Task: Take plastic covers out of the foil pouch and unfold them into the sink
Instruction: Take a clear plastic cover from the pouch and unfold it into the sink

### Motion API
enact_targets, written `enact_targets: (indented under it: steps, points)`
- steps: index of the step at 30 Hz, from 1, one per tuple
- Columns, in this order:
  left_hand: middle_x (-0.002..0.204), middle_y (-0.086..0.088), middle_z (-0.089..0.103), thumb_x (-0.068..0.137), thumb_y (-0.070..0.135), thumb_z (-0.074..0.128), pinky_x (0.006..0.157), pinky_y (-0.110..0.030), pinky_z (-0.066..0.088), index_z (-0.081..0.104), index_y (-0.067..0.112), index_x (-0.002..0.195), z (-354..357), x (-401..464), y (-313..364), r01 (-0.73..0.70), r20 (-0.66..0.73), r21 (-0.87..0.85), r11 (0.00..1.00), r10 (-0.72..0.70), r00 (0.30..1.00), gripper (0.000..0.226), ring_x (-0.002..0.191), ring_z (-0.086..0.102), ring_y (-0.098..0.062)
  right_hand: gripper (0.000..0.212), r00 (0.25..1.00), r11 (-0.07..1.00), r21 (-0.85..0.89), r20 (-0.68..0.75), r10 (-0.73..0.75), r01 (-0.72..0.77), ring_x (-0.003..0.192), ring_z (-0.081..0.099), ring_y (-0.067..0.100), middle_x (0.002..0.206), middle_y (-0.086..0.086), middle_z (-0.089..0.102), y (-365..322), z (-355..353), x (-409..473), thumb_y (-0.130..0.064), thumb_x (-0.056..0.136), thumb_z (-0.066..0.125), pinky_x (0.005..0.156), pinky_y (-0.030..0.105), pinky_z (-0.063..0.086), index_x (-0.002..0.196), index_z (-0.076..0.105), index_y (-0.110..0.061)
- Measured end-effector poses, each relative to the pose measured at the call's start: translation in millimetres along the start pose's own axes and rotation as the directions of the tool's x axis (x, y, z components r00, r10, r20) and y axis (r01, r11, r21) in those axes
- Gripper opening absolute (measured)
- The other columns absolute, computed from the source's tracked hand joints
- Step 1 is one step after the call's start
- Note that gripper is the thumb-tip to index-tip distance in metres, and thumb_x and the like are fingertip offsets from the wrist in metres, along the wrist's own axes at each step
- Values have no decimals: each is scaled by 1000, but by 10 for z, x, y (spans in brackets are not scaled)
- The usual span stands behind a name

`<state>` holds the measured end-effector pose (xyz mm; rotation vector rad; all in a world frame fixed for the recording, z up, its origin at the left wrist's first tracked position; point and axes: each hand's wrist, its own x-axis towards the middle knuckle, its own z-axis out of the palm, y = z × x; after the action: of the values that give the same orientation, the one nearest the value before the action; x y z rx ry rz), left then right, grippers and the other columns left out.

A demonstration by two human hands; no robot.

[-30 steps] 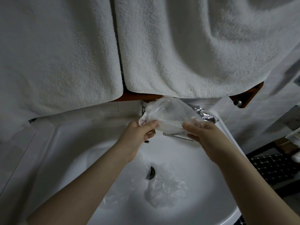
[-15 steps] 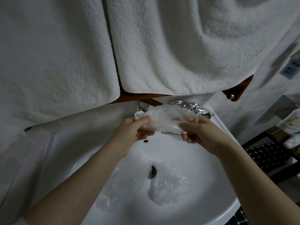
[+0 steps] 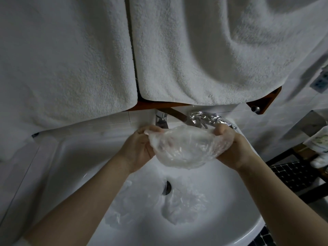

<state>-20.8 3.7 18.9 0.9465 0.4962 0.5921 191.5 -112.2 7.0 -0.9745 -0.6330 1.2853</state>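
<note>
A clear plastic cover [image 3: 186, 148] is stretched open like a shallow bowl above the white sink [image 3: 230, 201]. My left hand [image 3: 140, 148] grips its left rim and my right hand [image 3: 232, 146] grips its right rim, fingers curled into the opening. Two more crumpled plastic covers lie in the basin, one [image 3: 184, 203] right of the drain and one [image 3: 127, 205] left of it. The crinkled foil pouch [image 3: 204, 118] rests on the sink's back ledge, just behind my right hand.
A chrome tap [image 3: 161, 119] stands at the back of the sink. Two thick white towels [image 3: 195, 50] hang from a wooden rail [image 3: 262, 102] right above it. The dark drain [image 3: 167, 188] sits mid-basin. A black tiled floor [image 3: 294, 174] lies to the right.
Both hands have pulled the cover apart, so it went from a flat folded piece to a wide open bowl shape. The hands sit slightly lower over the basin.
</note>
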Motion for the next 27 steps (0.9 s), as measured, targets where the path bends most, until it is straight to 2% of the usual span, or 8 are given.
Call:
enact_targets:
  steps: [3, 8, 11, 14, 17, 21, 24, 27]
  points:
    - [62, -8, 67, 46, 8, 57, 56, -22, 53, 69, 9, 50, -5, -51, 109, 6, 33, -4, 1000, -6, 999, 13, 61, 67, -17, 49, 992, 989, -120, 102, -70, 82, 51, 52, 21, 56, 17, 54, -128, 1, -9, -36, 29, 81, 52, 20, 41, 57, 61, -2]
    - [50, 6, 53, 87, 41, 49, 56, -20, 40, 52, 12, 46, 88, -64, 158, -50, -82, 519, 853, 108, 991, 51, 46, 49, -2, 53, 995, 861, -500, 16, -100, 94, 48, 54, 20, 48, 6, 59, -272, 180, -57, -57, 50, 75, 50, 21, 41, 46, 59, -7]
    - [46, 7, 32, 76, 27, 74, 44, -11, 29, 40, 16, 48, 144, -29, 54, -117, -128, 661, 741, 264, 956, 45, 42, 29, -3, 40, 967, 770, -619, -65, -246, 154, 40, 39, 8, 39, -5, 45, -206, 233, -25, -17, 69, 75, 47, 19, 34, 46, 42, -10]
    - [51, 3, 37, 76, 12, 76, 50, -7, 37, 36, 16, 53, 124, 20, -7, -139, -156, 640, 756, 305, 939, 45, 46, 44, 0, 61, 957, 792, -591, -111, -267, 152, 44, 22, 6, 46, -10, 26, -140, 214, -29, 12, 78, 63, 43, 15, 25, 47, 26, -26]
    - [52, 10, 55, 77, 2, 72, 58, -5, 43, 38, 15, 58, 151, 25, -44, -98, -161, 569, 816, 227, 961, 41, 76, 69, -4, 58, 971, 876, -468, -137, -198, 113, 43, 22, 5, 47, -10, 27, -115, 132, -60, 18, 79, 54, 40, 14, 22, 47, 31, -25]
    - [72, 10, 72, 82, -2, 65, 77, -9, 44, 58, 14, 67, 173, 20, -60, -76, -112, 550, 832, 163, 980, 23, 84, 67, 4, 46, 982, 937, -344, -150, -113, 55, 42, 33, 5, 48, -7, 36, -132, 48, -85, 17, 82, 49, 41, 12, 28, 56, 49, -21]
    - [80, 12, 73, 83, 0, 63, 75, -9, 48, 71, 18, 77, 190, 41, -59, -91, -120, 525, 846, 179, 976, 21, 86, 64, 6, 30, 983, 911, -407, -130, -132, 68, 42, 43, 2, 49, -9, 50, -191, 82, -96, 14, 85, 49, 42, 11, 34, 75, 55, -13]
    - [89, 6, 73, 76, 3, 72, 89, -30, 52, 74, 22, 79, 197, 76, -72, -45, -185, 459, 887, 145, 972, 20, 99, 66, -15, 24, 986, 795, -602, -71, -148, 76, 54, 52, 3, 65, -4, 60, -261, 97, -105, 10, 82, 58, 54, 13, 42, 85, 61, -14]
